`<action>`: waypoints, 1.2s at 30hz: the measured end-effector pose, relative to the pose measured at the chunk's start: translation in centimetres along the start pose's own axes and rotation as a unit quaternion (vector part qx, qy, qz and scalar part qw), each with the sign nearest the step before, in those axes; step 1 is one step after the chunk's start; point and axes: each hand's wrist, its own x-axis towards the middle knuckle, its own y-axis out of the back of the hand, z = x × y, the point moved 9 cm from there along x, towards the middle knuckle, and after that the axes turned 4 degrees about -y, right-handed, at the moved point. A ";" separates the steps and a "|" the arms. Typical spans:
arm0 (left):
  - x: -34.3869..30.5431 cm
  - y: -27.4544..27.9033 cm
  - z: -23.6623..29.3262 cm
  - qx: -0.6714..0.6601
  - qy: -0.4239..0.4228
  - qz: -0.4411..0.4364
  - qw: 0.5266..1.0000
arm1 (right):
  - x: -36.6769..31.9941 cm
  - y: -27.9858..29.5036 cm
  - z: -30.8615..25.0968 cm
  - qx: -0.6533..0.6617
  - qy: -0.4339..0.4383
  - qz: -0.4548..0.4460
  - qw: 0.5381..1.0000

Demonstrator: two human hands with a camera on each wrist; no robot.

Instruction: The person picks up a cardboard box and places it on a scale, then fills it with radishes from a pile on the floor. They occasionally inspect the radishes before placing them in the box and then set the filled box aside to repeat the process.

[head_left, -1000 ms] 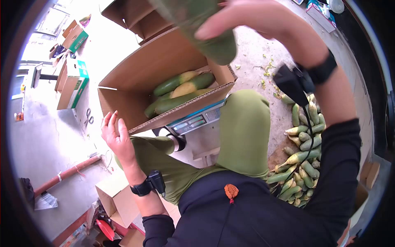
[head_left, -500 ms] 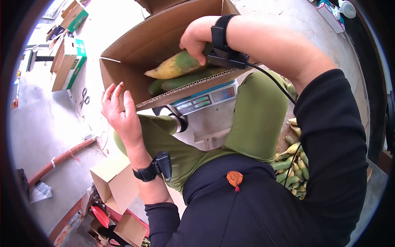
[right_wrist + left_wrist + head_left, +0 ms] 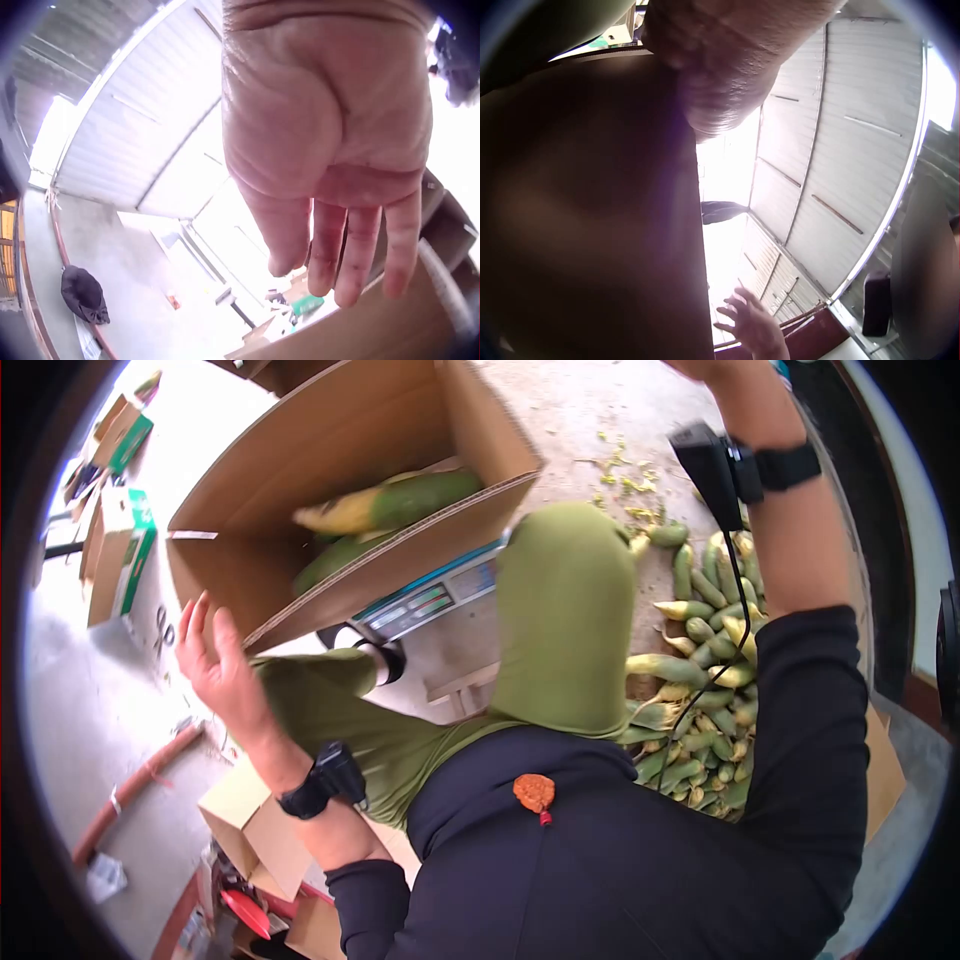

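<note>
A large cardboard box [image 3: 300, 440] rests on a digital scale [image 3: 430, 597]; a green-and-yellow vegetable [image 3: 395, 505] lies on others inside. At the box's near left corner is the left hand [image 3: 222, 678], fingers loosely spread and nothing held; whether it touches the cardboard cannot be told. Mostly past the top edge of the head view, the right hand [image 3: 703, 368] is raised clear of the box. The right wrist view shows that right hand [image 3: 330, 150] empty, its fingers extended. In the left wrist view the box wall fills much of the left side.
A heap of green vegetables [image 3: 700, 730] lies on the floor to the right of the person's knee [image 3: 570, 610]. Green-and-white cartons [image 3: 125, 560] stand at the far left, scissors [image 3: 163, 625] near them. A red pipe [image 3: 140, 785] and an open small carton [image 3: 250, 825] are lower left.
The right hand has let go of the vegetable in the box and moved up and right, out of the box. The left hand keeps its place at the corner. The head view has shifted.
</note>
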 end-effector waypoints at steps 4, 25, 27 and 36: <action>-0.5 0.4 -0.7 -0.029 0.023 0.023 0.999 | -8.2 5.5 16.1 -0.039 -0.165 0.116 0.979; -0.2 -0.7 -0.8 -0.012 0.048 0.007 0.999 | -18.5 -19.7 54.1 0.052 -0.540 0.301 0.785; -0.2 -0.7 -0.9 -0.036 0.063 0.013 0.997 | -17.8 -19.2 51.5 0.071 -0.529 0.281 0.797; 0.0 -0.5 -0.4 -0.033 0.038 0.022 0.999 | -15.9 -11.6 45.8 0.472 -0.364 0.189 0.780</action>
